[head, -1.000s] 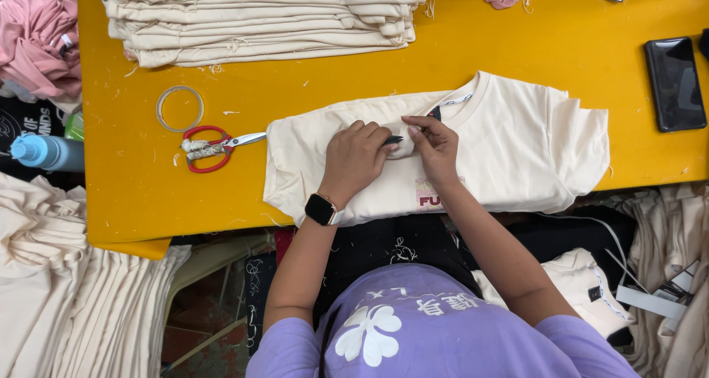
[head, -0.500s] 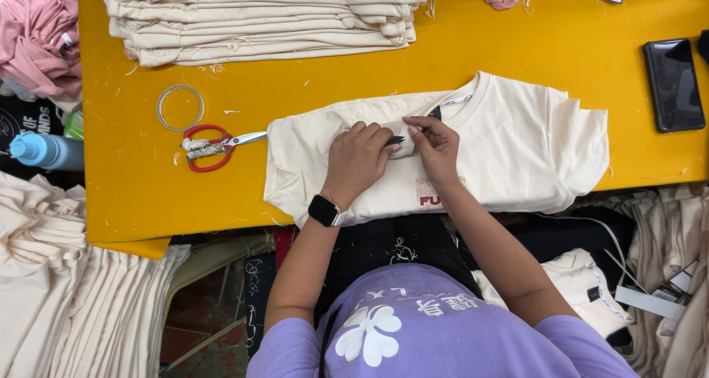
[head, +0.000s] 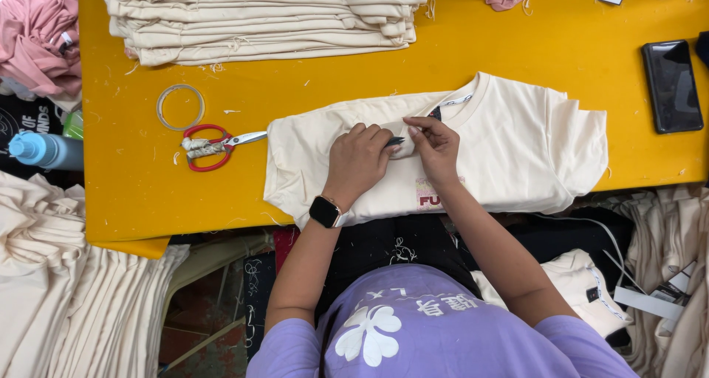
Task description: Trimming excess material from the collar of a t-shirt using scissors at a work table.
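The yellow tabletop [head: 517, 38] carries a cream T-shirt [head: 517, 149] along its near edge. I see my left hand [head: 360, 160] curled flat, pinning the fabric so it stays taut, while my right hand [head: 436, 145] pinches a small dark tool [head: 395, 141] against it. Red scissors [head: 210, 146] lie well apart toward the left edge.
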